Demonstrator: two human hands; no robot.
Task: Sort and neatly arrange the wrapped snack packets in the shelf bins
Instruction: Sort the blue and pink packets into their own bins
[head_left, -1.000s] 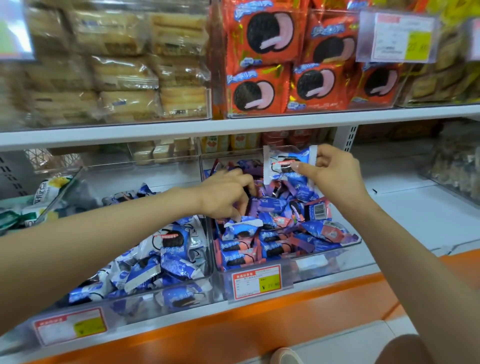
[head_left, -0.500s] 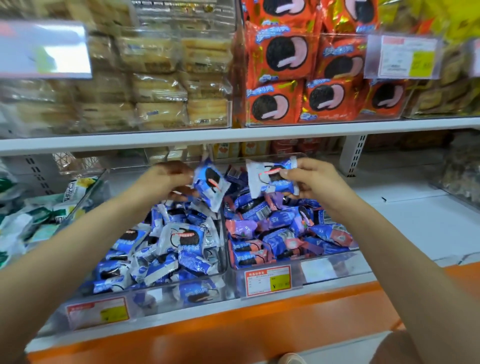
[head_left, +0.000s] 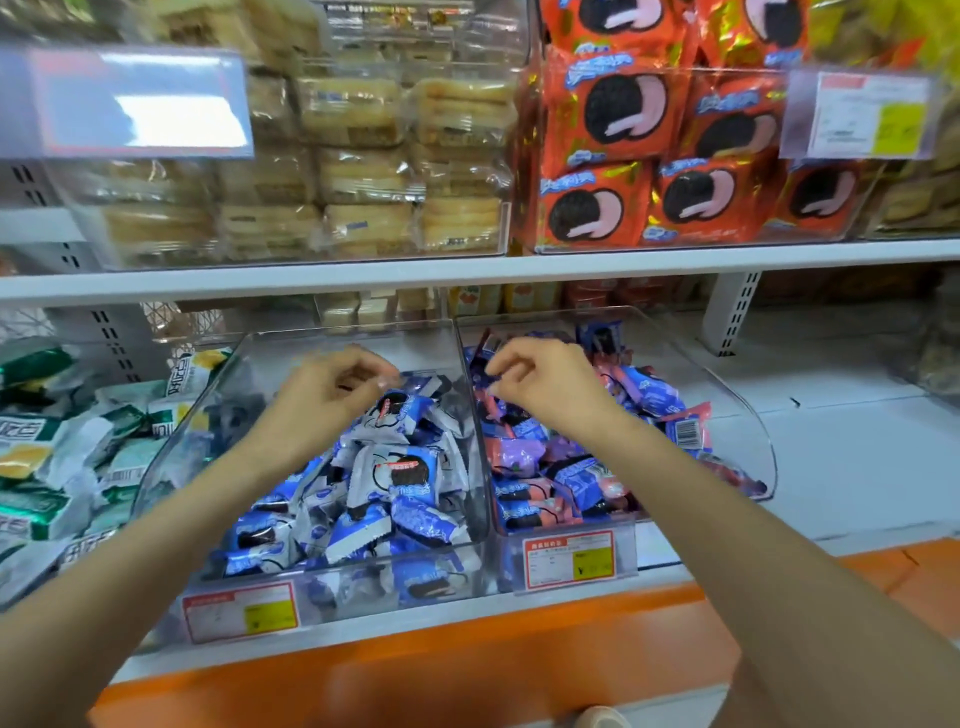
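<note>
Both packets gone from hands since half second ago. Left hand (head_left: 332, 400), right hand (head_left: 540, 387) hover over bins, fingers loosely curled, nothing visibly held. Risk: glossy blue-white packets (head_left: 400, 467), heaped loose in left bin (head_left: 176, 452), slide across divider into pink-purple packets (head_left: 524, 452) in right bin (head_left: 748, 431).

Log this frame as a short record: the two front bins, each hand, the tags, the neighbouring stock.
left bin: clear, heaped with blue-and-white packets
right bin: clear, holds blue-and-pink packets
left hand: over the left bin, fingers loosely curled, no packet plainly held
right hand: over the right bin, fingers loosely curled, no packet plainly held
price tags: one on each bin's front
upper shelf: pale biscuit packs left, orange packs right
far left: green-and-white packets
</note>
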